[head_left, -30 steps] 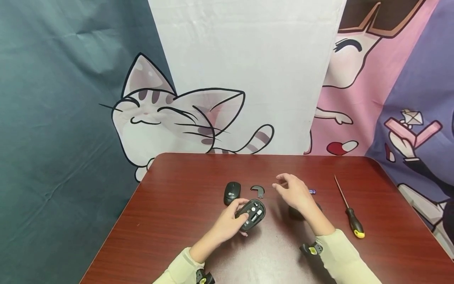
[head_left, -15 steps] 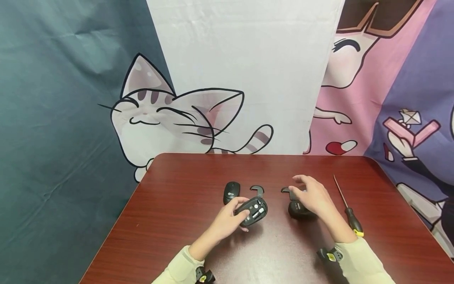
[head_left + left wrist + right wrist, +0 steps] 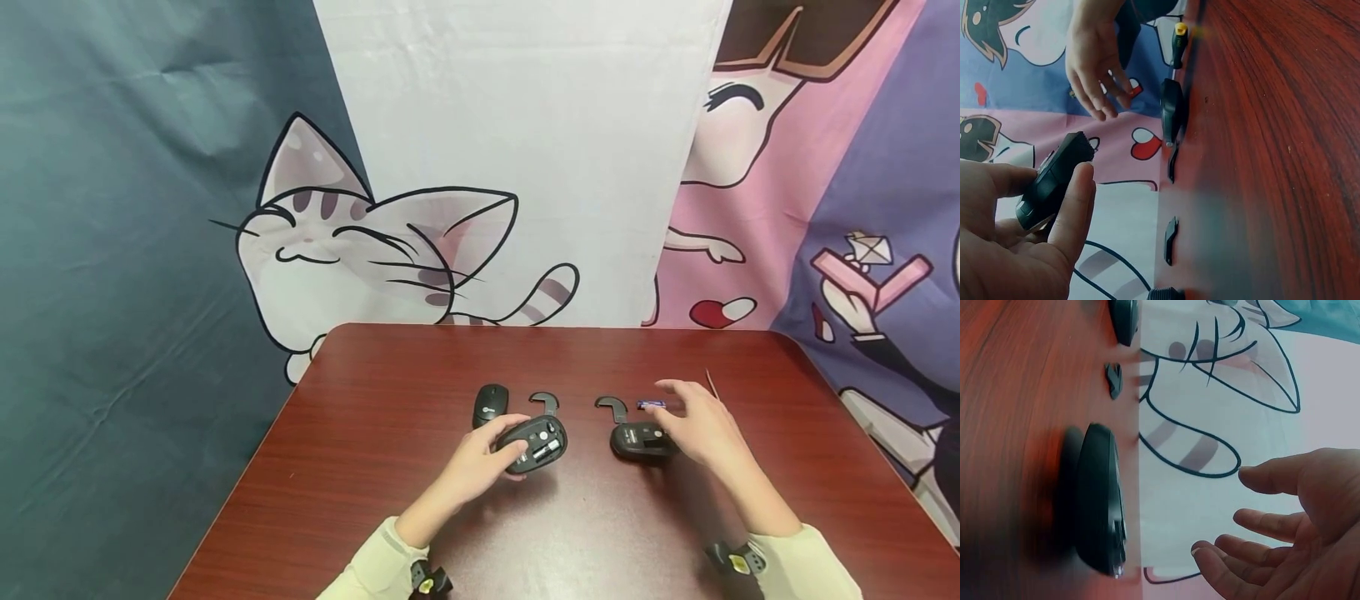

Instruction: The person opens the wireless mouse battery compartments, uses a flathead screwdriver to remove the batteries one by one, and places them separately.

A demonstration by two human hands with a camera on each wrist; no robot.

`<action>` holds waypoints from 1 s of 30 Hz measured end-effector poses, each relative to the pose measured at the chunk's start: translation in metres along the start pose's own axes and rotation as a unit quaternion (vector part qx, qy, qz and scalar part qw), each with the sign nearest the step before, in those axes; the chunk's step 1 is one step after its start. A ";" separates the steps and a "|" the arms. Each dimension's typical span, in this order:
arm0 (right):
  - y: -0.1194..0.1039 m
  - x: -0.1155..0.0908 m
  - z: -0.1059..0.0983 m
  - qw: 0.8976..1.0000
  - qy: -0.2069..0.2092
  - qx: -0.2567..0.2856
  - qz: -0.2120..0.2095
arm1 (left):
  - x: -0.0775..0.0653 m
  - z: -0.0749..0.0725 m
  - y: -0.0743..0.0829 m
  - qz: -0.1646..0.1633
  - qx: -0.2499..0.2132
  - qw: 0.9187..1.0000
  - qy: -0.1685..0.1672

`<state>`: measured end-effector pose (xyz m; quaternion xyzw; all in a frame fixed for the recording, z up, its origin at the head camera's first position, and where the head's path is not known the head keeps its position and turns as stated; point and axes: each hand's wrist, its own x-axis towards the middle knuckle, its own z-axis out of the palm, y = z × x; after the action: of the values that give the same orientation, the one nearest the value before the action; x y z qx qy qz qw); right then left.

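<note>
My left hand [image 3: 480, 467] grips a black computer mouse [image 3: 531, 433] by its sides, underside up, its battery compartment uncovered with a pale battery [image 3: 546, 450] inside. In the left wrist view, the thumb and fingers hold that mouse [image 3: 1054, 181] above the table's level. My right hand [image 3: 701, 425] hovers with nothing in it, fingers relaxed and apart, as the right wrist view also shows. Just left of its fingertips, a second black mouse [image 3: 633, 440] lies bottom up. Behind that mouse are a blue battery [image 3: 651, 405] and a hooked black battery cover [image 3: 613, 407].
Another hooked cover [image 3: 544, 402] lies behind the held mouse. A third black mouse [image 3: 491, 403] sits upright to its left. At the right, a screwdriver's shaft [image 3: 712, 383] shows past the right hand, its yellow-ended handle [image 3: 1179, 47] visible in the left wrist view.
My right hand has moved right, uncovering the second mouse, its cover and the battery, and now hides most of the screwdriver. The left hand keeps the mouse, tilting it slightly.
</note>
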<state>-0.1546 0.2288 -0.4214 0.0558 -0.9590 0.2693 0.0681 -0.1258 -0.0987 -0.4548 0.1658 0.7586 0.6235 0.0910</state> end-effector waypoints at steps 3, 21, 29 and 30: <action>0.006 -0.004 -0.003 1.000 0.006 -0.006 0.003 | -0.001 -0.001 0.001 -0.002 0.005 1.000 0.000; 0.035 -0.025 -0.015 0.999 0.025 -0.021 0.022 | -0.012 -0.001 0.031 -0.025 0.023 0.999 0.014; 0.052 -0.031 -0.017 0.998 0.031 -0.034 0.032 | -0.012 0.000 0.029 -0.023 0.020 0.999 0.009; 0.054 -0.032 -0.017 0.998 0.031 -0.035 0.034 | -0.012 0.000 0.028 -0.022 0.021 0.999 0.009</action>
<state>-0.1293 0.2858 -0.4397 0.0124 -0.9666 0.2395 0.0907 -0.1111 -0.0982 -0.4279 0.1452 0.7759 0.6067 0.0944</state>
